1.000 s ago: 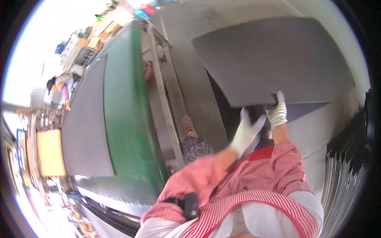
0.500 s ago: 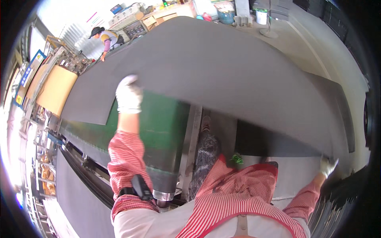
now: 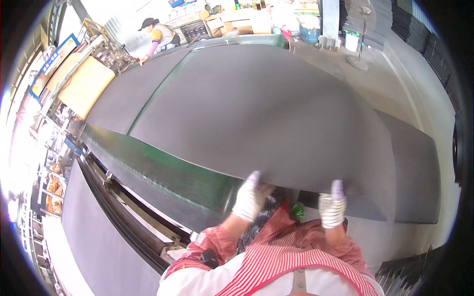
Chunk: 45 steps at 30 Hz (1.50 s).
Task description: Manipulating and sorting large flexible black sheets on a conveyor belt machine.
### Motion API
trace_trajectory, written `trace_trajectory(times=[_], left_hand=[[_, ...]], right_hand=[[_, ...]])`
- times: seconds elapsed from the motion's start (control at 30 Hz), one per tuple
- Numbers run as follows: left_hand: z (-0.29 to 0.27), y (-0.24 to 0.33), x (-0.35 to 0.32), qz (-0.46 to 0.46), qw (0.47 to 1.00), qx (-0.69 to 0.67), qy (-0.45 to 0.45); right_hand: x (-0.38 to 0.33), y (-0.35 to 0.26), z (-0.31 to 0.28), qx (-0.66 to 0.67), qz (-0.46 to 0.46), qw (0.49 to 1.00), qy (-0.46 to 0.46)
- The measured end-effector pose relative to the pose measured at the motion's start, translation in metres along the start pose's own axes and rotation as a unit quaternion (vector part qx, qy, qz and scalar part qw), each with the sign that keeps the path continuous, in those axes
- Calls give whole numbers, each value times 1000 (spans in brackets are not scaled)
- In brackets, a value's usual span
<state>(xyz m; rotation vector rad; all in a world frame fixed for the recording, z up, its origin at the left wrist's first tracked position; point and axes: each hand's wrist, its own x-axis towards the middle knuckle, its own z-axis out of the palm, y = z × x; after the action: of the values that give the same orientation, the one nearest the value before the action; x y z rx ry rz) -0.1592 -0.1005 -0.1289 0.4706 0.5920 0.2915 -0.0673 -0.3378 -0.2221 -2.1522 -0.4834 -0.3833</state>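
Observation:
A large dark grey sheet (image 3: 256,108) lies partly across the green conveyor belt (image 3: 168,165), its right part bulging past the belt's end. At its near edge my left hand (image 3: 248,200), in a white glove, grips with the thumb on top and the fingers mostly under the edge. Farther right along that edge, my right hand (image 3: 332,207), gloved too, pinches the sheet, thumb uppermost; its fingertips are blurred. A second grey sheet (image 3: 133,93) lies to the left on the belt, a narrow green gap between the two.
Across the belt at the far left, a person (image 3: 160,37) in a dark cap leans with a hand on the left sheet. More grey sheet (image 3: 414,167) lies low on the right. A tan roller (image 3: 86,86) is at the left. Behind stand a blue bin (image 3: 309,32) and a fan stand (image 3: 358,61).
The sheet has swung left and come down over the belt, covering much of the green. My left hand has moved right and nearer; my right hand has moved left along the edge.

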Motion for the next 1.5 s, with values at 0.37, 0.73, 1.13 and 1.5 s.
trace_trajectory(times=[0.37,0.73,1.13,1.5], left_hand=[[-50,66,-6,32,995,-88,-36],[-118,219,118,303,925,-53,224],[-53,112,92,165,980,-22,105],[-106,157,93,364,875,117,297]], right_hand=[[8,-27,-108,758,353,512,200],[51,-79,-2,682,427,592,-52],[48,-91,90,703,409,546,-200],[10,61,71,626,601,493,67]])
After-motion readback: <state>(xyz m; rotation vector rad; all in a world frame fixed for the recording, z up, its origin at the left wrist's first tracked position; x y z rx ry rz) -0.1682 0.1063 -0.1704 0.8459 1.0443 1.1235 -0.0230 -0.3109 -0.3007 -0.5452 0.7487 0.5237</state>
